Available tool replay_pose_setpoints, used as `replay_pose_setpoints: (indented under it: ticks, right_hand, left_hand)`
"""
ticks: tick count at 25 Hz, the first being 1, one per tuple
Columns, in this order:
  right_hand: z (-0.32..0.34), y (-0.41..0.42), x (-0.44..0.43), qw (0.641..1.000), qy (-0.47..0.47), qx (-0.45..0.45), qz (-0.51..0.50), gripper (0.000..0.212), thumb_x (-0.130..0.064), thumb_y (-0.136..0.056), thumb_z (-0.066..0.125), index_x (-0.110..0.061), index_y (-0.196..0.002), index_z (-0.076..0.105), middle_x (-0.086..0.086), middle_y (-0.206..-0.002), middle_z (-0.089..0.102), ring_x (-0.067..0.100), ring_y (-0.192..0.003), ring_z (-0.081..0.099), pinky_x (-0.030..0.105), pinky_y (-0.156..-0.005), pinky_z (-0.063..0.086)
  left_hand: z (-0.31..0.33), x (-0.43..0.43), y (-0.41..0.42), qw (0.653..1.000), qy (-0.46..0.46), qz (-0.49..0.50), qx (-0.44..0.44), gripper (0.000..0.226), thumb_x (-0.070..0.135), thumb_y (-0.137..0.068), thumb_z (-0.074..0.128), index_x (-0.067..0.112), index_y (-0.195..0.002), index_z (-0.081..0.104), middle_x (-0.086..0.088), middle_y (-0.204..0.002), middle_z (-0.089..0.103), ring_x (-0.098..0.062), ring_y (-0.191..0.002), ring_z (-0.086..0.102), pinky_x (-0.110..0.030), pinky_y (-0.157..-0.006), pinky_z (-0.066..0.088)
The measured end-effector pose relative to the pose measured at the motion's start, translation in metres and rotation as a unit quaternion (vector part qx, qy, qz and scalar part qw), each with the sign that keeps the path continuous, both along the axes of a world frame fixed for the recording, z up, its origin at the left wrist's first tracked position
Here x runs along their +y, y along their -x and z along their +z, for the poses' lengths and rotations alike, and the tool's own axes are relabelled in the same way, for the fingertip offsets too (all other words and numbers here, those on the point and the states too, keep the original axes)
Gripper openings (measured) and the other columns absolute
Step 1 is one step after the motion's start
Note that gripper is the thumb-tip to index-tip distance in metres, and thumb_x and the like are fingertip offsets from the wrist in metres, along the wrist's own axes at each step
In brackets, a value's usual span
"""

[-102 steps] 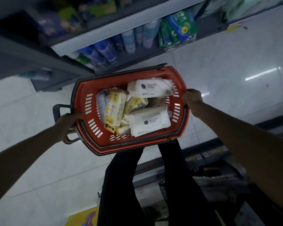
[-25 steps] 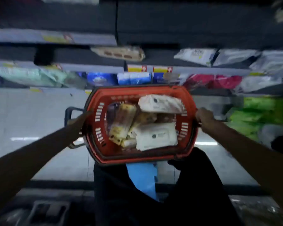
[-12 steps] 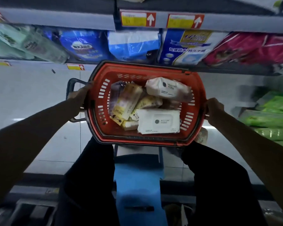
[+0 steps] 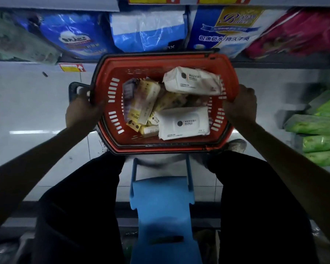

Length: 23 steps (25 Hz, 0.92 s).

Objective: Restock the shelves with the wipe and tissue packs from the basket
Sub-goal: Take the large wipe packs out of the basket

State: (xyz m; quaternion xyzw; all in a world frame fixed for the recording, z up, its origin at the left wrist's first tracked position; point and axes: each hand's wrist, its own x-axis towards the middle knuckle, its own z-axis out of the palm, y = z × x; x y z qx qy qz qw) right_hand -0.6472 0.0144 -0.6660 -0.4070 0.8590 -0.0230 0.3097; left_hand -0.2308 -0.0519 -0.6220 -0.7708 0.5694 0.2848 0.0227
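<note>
A red plastic basket (image 4: 122, 67) with a dark rim is held in front of me, low over the floor. My left hand (image 4: 82, 111) grips its left rim beside the black handle (image 4: 72, 90). My right hand (image 4: 240, 105) grips the right rim. Inside lie two white wipe packs, one at the back right (image 4: 192, 80) and one at the front right (image 4: 183, 122). Several yellow tissue packs (image 4: 143, 103) fill the left half. The bottom shelf (image 4: 274, 62) runs right behind the basket.
Large blue (image 4: 72, 35), white-blue (image 4: 147, 29) and pink (image 4: 297, 33) packs stand on the shelf. Green packs (image 4: 320, 134) are stacked at the right. A blue plastic stool (image 4: 162, 212) stands between my dark-trousered legs. White floor tiles lie to the left.
The view has turned from the aisle to the shelf and come closer to it. The basket has sunk lower, and both hands keep their hold on its rims.
</note>
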Motion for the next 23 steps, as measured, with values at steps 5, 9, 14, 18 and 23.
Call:
replay_pose_setpoints:
  ticks: [5, 9, 14, 18, 23]
  right_hand:
    - [-0.023, -0.044, 0.001, 0.960, 0.153, 0.030, 0.231, 0.063, -0.022, -0.087, 0.057, -0.013, -0.149, 0.049, 0.021, -0.149, 0.046, 0.042, -0.137, 0.044, 0.051, -0.115, 0.039]
    - [-0.055, -0.043, -0.025, 0.926, 0.128, 0.051, 0.353, 0.085, -0.024, -0.081, 0.072, -0.011, -0.157, 0.036, 0.022, -0.153, 0.039, 0.045, -0.138, 0.042, 0.056, -0.114, 0.038]
    - [-0.072, -0.028, -0.056, 0.885, 0.065, 0.111, 0.448, 0.098, -0.041, -0.074, 0.077, -0.008, -0.155, 0.033, 0.022, -0.146, 0.043, 0.044, -0.129, 0.047, 0.057, -0.106, 0.044]
    - [-0.084, -0.043, -0.062, 0.907, 0.090, 0.121, 0.393, 0.090, -0.032, -0.071, 0.088, -0.008, -0.141, 0.038, 0.020, -0.139, 0.047, 0.041, -0.125, 0.052, 0.053, -0.103, 0.047]
    - [-0.069, -0.052, -0.051, 0.926, 0.115, 0.114, 0.341, 0.085, -0.035, -0.067, 0.090, -0.007, -0.136, 0.050, 0.018, -0.136, 0.050, 0.037, -0.127, 0.049, 0.047, -0.104, 0.047]
  left_hand:
    - [-0.017, 0.013, 0.056, 0.981, 0.063, -0.138, 0.120, 0.056, 0.046, -0.096, 0.064, 0.019, -0.143, 0.049, -0.010, -0.135, 0.058, -0.026, -0.116, 0.060, -0.037, -0.089, 0.051]
    - [-0.073, 0.022, 0.095, 0.959, 0.046, -0.113, 0.257, 0.053, 0.040, -0.095, 0.070, 0.024, -0.142, 0.051, 0.009, -0.120, 0.062, -0.007, -0.106, 0.064, -0.026, -0.087, 0.053]
    - [-0.098, 0.001, 0.102, 0.946, 0.008, -0.142, 0.291, 0.051, 0.044, -0.092, 0.070, 0.030, -0.138, 0.053, 0.010, -0.108, 0.068, -0.001, -0.096, 0.067, -0.021, -0.082, 0.053]
    - [-0.098, -0.010, 0.082, 0.936, 0.006, -0.176, 0.304, 0.045, 0.042, -0.086, 0.070, 0.030, -0.128, 0.062, 0.006, -0.104, 0.075, -0.013, -0.103, 0.070, -0.031, -0.094, 0.051]
    - [-0.082, 0.009, 0.060, 0.938, 0.029, -0.070, 0.338, 0.017, 0.015, -0.094, 0.071, 0.019, -0.110, 0.066, -0.016, -0.097, 0.074, -0.029, -0.087, 0.070, -0.037, -0.077, 0.054]
